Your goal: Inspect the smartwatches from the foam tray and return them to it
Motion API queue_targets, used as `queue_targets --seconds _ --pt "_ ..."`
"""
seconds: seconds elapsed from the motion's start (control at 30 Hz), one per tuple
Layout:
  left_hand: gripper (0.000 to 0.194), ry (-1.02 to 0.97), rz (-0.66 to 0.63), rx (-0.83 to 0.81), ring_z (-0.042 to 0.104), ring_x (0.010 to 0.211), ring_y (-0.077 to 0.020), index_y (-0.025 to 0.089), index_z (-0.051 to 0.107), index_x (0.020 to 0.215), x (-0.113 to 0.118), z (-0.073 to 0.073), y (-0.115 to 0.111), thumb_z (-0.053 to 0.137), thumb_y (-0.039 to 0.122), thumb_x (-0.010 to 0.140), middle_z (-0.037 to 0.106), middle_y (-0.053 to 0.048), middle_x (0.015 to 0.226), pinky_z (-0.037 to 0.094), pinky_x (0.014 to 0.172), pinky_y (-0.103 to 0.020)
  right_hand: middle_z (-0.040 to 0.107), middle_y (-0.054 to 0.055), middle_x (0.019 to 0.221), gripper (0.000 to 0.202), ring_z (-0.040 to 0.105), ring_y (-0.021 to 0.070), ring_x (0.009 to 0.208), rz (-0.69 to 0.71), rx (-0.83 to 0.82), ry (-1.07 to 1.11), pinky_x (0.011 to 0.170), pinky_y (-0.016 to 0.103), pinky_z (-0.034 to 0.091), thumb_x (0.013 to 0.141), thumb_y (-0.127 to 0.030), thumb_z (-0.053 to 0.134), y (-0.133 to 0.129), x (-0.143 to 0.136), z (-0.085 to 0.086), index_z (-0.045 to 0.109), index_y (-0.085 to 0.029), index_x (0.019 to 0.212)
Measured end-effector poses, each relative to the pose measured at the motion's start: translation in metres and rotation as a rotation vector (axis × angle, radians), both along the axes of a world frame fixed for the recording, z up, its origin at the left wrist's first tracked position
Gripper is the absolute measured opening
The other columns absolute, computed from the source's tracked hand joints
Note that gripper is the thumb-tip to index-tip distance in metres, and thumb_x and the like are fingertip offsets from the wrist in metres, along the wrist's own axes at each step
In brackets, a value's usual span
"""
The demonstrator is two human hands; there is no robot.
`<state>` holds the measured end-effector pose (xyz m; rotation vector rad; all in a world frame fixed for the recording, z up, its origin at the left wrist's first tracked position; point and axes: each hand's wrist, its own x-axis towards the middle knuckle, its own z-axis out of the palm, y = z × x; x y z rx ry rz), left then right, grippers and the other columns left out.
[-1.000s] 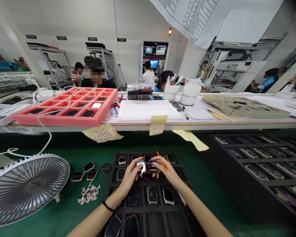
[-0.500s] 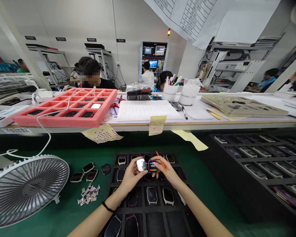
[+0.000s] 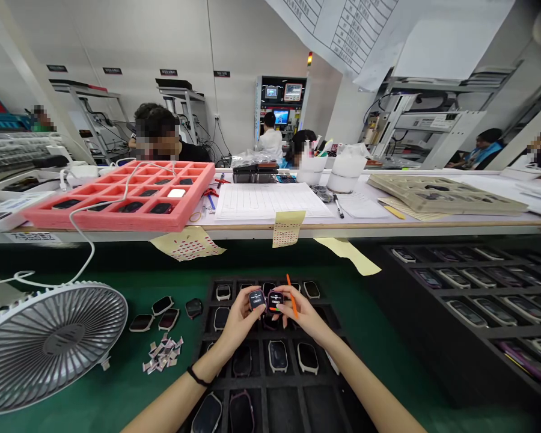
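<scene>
Over a black foam tray (image 3: 260, 385) of watches, my left hand (image 3: 241, 316) is closed on a watch (image 3: 256, 299) with a dark lit screen, its thumb at the lower edge. Right beside it, my right hand (image 3: 304, 313) grips a second watch (image 3: 276, 300) whose screen shows text and a red and green strip; a finger lies at the screen's lower part. An orange stick (image 3: 292, 296) is also held among the right hand's fingers, pointing up. Several watches lie in the tray's compartments around and below both hands.
On the left are a white fan (image 3: 61, 346), several loose watches (image 3: 162, 305) and a pile of small parts (image 3: 163, 355). Another black tray (image 3: 415, 300) of watches stands right. The shelf ahead bears a pink foam tray (image 3: 117, 222), papers (image 3: 270, 201) and a beige tray (image 3: 473, 201); people sit beyond.
The left watch's screen has gone from bright white to dark with text. My right hand has shifted slightly, its finger moving lower on the screen, and the orange stick is more upright.
</scene>
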<state>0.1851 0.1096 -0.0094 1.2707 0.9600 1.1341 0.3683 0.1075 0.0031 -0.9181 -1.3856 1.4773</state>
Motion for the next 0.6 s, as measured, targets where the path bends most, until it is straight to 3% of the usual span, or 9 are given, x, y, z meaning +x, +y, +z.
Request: queue_targets --seconds 0.17,0.47,0.6 --pt "0.046 -0.017 0.020 -0.083 0.048 0.053 -0.0086 0.018 0.055 0.111 -0.0010 0.0076 -0.0016 0.059 0.050 0.078 0.058 -0.001 0.080 0.038 0.050 -0.022 0.054 0.005 0.103 0.040 0.065 0.0147 0.070 0.030 0.004 0.016 0.048 0.021 0.049 0.076 -0.037 0.069 -0.0004 -0.0011 -0.0015 0.049 -0.024 0.108" --pt "0.046 -0.030 0.001 -0.064 0.049 0.056 -0.0097 0.018 0.054 0.109 -0.0007 0.0043 -0.0003 0.060 0.050 0.076 0.056 -0.001 0.082 0.036 0.048 -0.021 0.054 0.005 0.103 0.036 0.065 0.0134 0.063 -0.001 0.010 -0.013 0.046 0.022 0.048 0.078 -0.043 0.064 0.0017 0.0001 -0.0026 0.051 -0.024 0.106" --pt "0.043 -0.015 0.001 -0.092 0.050 0.056 -0.0098 0.019 0.055 0.109 -0.0008 0.0069 -0.0016 0.055 0.050 0.079 0.055 0.000 0.082 0.038 0.050 -0.022 0.056 0.002 0.093 0.035 0.064 0.0120 0.058 -0.031 0.017 -0.021 0.044 0.020 0.046 0.077 -0.043 0.065 0.0034 0.0009 -0.0052 0.052 -0.022 0.103"
